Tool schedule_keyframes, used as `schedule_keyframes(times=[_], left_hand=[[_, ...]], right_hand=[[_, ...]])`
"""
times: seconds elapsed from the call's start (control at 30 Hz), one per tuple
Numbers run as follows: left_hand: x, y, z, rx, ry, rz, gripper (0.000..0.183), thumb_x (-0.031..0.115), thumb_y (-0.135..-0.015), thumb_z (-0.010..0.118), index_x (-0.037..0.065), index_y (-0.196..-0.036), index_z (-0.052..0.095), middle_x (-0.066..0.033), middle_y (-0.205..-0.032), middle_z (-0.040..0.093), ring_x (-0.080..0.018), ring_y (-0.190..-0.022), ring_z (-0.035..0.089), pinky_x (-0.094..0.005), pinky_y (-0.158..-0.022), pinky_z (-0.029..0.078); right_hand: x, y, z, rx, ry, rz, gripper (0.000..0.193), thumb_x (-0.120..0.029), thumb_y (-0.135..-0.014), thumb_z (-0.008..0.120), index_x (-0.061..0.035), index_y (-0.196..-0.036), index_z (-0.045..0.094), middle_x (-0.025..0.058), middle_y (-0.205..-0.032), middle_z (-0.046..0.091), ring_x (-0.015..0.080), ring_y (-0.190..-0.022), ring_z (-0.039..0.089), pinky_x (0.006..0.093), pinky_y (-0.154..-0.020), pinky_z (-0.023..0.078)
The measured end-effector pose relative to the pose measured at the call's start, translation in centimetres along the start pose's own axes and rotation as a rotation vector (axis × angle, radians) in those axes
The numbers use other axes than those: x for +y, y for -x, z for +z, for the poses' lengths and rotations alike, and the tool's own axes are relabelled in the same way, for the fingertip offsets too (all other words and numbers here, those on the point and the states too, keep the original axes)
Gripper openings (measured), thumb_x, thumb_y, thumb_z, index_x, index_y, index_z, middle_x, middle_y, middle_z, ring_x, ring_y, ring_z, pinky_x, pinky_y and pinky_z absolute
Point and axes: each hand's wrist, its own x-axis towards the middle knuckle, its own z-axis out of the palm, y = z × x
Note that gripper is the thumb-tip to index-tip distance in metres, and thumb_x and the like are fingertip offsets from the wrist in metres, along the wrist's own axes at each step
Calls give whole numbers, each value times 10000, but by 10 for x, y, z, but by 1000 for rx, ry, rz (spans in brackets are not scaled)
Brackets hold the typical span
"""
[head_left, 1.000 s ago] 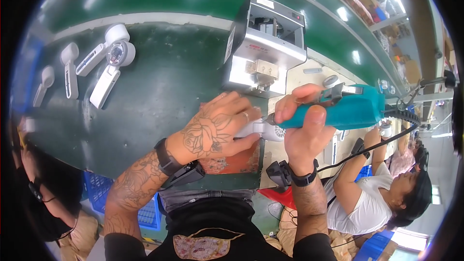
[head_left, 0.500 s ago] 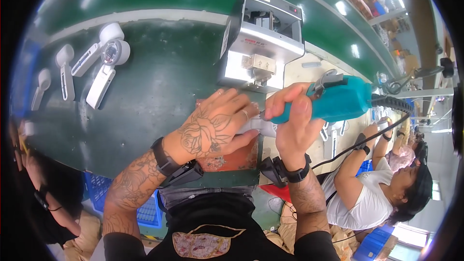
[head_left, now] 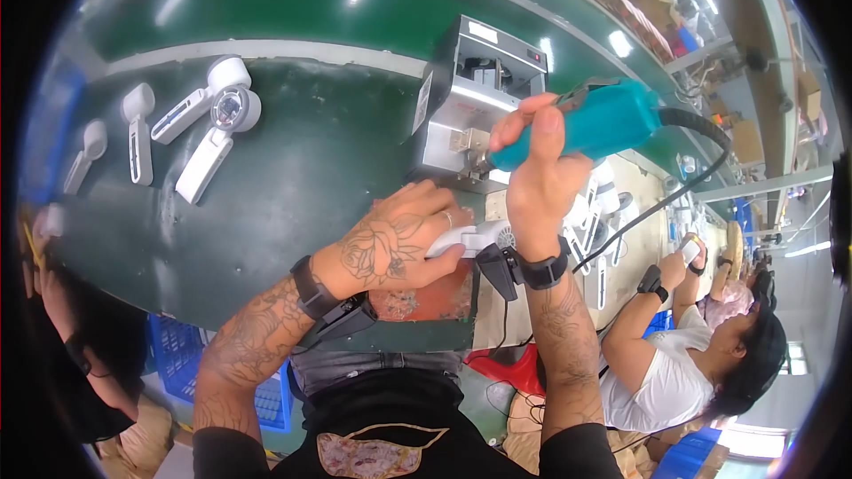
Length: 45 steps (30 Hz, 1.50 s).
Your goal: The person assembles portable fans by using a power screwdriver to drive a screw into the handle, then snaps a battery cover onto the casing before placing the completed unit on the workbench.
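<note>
My right hand grips a teal electric screwdriver, raised and tilted, with its tip by the front block of a grey metal screw feeder. Under my left hand lies a white handheld fan, held by the curled fingers and thumb on a worn reddish-brown mat. The fan's round grilled head points right, beneath my right wrist. Part of its body is hidden by my left hand. Whether a screw sits on the screwdriver tip is too small to tell.
Several white handheld fans lie at the left on the dark green table. More fans lie on the pale surface at the right. The screwdriver's black cable loops down past my right wrist. Co-workers sit on both sides.
My right hand has lifted the electric screwdriver from the fan up and away to the feeder's front. The left hand stays on the fan. The view has shifted slightly.
</note>
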Motion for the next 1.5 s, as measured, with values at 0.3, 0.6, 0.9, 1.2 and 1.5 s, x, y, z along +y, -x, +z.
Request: schedule_keyframes(times=[0.3,0.6,0.9,1.2,1.5], left_hand=[[-3,2,1,-18,0,-20,322,194,-837,692,25,-1110,677,-122,-991,599,-322,-940,575,-429,-861,491],[-2,-2,-2,-67,7,-49,316,181,-845,694,34,-1123,676,-108,-1035,588,-312,-958,571,-410,-881,477],[1,-2,-4,-130,20,-67,357,163,-860,689,54,-1200,672,-104,-1250,600,-330,-1045,584,-423,-947,478],[4,-4,-8,-141,-23,-85,356,150,-880,674,48,-1221,658,-125,-1477,487,-368,-1157,566,-466,-1005,447],[13,29,-4,-60,-176,257,366,183,-844,748,76,-1185,670,-112,-1271,625,-324,-1073,628,-434,-879,507]], right_hand=[[-28,28,-6,18,-18,135,425,-420,-1013,606,2,-1026,559,73,-694,540,182,-620,558,328,-590,472],[-40,73,-33,-40,-5,143,637,-599,-955,615,14,-1097,515,77,-663,517,197,-563,526,333,-553,436],[-26,81,-33,-59,-42,184,565,-542,-959,645,-4,-1046,501,82,-674,520,200,-575,528,342,-557,448],[-21,79,-29,-97,-122,114,435,-428,-985,653,-24,-1001,492,96,-711,542,201,-604,547,355,-559,469],[-55,107,-43,171,-271,170,534,-610,-977,557,-88,-1086,577,-8,-640,474,137,-555,459,298,-519,380]])
